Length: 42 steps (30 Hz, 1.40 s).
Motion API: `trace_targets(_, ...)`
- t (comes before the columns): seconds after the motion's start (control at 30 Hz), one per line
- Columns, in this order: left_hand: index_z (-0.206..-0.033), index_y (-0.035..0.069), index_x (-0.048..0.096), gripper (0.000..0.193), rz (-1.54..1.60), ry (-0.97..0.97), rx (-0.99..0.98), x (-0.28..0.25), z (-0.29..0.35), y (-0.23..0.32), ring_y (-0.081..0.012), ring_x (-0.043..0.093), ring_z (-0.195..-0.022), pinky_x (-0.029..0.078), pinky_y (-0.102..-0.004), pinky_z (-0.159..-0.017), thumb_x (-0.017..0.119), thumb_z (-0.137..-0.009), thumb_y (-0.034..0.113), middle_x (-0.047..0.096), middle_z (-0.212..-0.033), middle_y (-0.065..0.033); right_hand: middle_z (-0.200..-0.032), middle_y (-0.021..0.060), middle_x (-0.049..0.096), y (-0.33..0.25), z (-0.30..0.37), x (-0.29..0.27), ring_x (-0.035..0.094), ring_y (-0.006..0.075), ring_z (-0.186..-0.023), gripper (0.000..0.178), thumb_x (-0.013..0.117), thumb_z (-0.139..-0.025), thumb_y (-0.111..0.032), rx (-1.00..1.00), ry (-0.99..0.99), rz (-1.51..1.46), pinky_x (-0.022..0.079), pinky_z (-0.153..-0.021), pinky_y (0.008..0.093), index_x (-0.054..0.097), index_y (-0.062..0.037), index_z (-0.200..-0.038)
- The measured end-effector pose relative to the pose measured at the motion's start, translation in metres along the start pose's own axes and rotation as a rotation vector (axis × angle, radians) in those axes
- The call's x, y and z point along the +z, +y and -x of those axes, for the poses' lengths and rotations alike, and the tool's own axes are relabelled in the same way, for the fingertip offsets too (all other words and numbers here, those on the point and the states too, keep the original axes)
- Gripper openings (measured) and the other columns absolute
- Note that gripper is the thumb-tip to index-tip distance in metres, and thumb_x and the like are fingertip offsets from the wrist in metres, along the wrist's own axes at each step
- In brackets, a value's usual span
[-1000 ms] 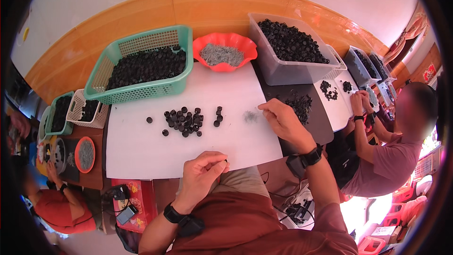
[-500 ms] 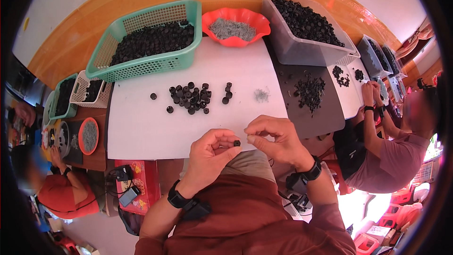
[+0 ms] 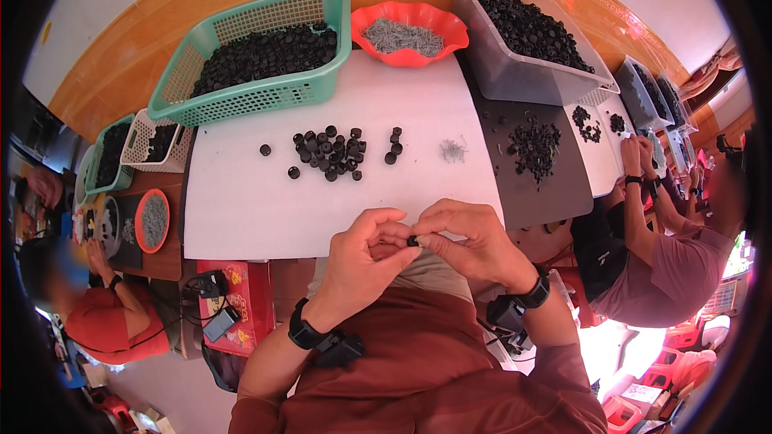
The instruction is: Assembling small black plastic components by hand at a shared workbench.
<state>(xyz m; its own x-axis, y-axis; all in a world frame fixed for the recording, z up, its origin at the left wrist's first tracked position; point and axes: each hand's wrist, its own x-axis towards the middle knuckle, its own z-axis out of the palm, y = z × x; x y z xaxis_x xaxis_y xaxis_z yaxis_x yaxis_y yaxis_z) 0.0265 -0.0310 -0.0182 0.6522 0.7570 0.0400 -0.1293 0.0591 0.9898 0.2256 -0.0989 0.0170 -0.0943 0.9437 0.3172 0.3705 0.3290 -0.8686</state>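
Note:
In front of my waist, a small black plastic part (image 3: 412, 241) is pinched by the fingertips of my left hand (image 3: 366, 253). My right hand (image 3: 470, 243) meets it there, thumb and forefinger pressed together at the part. Whatever those right fingers hold is too small or hidden to make out. Beyond my hands, on the white tabletop sheet (image 3: 241, 217), lies a cluster of black round knob-like parts (image 3: 330, 153). A short row of the same parts (image 3: 394, 146) sits to its right, then a little pile of thin grey screw-like pieces (image 3: 453, 151).
A green basket (image 3: 241, 104) of black parts, a red wavy bowl (image 3: 410, 56) of grey pieces and a clear bin (image 3: 523, 84) line the back. Small black pieces (image 3: 535, 149) lie on a dark mat. Co-workers sit at left (image 3: 112, 313) and right (image 3: 667, 265).
My right hand has moved left and its fingertips now meet the black part in my left hand. The gap between the hands has closed. The whole view has shifted slightly.

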Motion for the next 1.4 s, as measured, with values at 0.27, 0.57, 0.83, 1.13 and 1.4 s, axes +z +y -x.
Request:
trace_targets(0.27, -0.128, -0.001, 0.056, 0.045, -0.075, -0.024, 0.000, -0.001, 0.002, 0.002, -0.0141, 0.071, -0.094, 0.061, -0.0288, -0.084, 0.077, -0.087, -0.002, 0.073, -0.105, -0.0130, -0.094, 0.0126, 0.070, -0.003, 0.003, 0.002, 0.068, 0.0267, -0.081, 0.015, 0.068, -0.090, 0.004, 0.027, -0.015, 0.019, 0.053, -0.070, 0.0338, 0.072, -0.0001, -0.103)
trace_targets(0.57, -0.129, -0.001, 0.054, 0.047, -0.092, -0.055, -0.059, 0.000, 0.001, 0.008, -0.0121, 0.067, -0.095, 0.058, -0.0274, -0.087, 0.074, -0.087, -0.010, 0.070, -0.108, -0.0115, -0.094, 0.0126, 0.070, -0.004, 0.007, 0.002, 0.068, 0.0273, -0.077, 0.015, 0.068, -0.090, 0.004, -0.013, -0.009, 0.084, 0.054, -0.067, 0.0339, 0.072, -0.0006, -0.103)
trace_targets(0.83, -0.128, -0.002, 0.054, 0.046, -0.083, -0.067, -0.098, -0.001, 0.000, 0.011, -0.0121, 0.068, -0.095, 0.059, -0.0270, -0.086, 0.073, -0.087, -0.010, 0.071, -0.107, -0.0113, -0.099, 0.0135, 0.068, -0.002, 0.009, 0.000, 0.068, 0.0267, -0.078, 0.022, 0.069, -0.089, 0.006, -0.039, -0.060, 0.119, 0.053, -0.068, 0.0334, 0.073, -0.0007, -0.109)
trace_targets(1.13, -0.128, -0.001, 0.053, 0.041, 0.198, -0.131, -0.165, -0.008, 0.000, 0.007, -0.0136, 0.068, -0.098, 0.057, -0.0286, -0.089, 0.071, -0.092, -0.005, 0.071, -0.110, -0.0116, -0.104, 0.0088, 0.062, -0.003, 0.011, 0.004, 0.065, 0.0236, -0.077, 0.038, 0.075, -0.088, -0.004, -0.025, -0.094, 0.060, 0.054, -0.065, 0.0341, 0.070, -0.0086, -0.125)
trace_targets(1.4, -0.130, -0.002, 0.054, 0.034, 0.335, -0.168, -0.208, -0.009, -0.001, 0.008, -0.0140, 0.068, -0.105, 0.056, -0.0267, -0.090, 0.066, -0.098, 0.001, 0.071, -0.118, -0.0142, -0.098, 0.0079, 0.059, 0.003, 0.012, 0.011, 0.062, 0.0235, -0.073, 0.038, 0.079, -0.085, -0.009, -0.088, 0.002, 0.224, 0.053, -0.063, 0.0345, 0.071, -0.0111, -0.122)
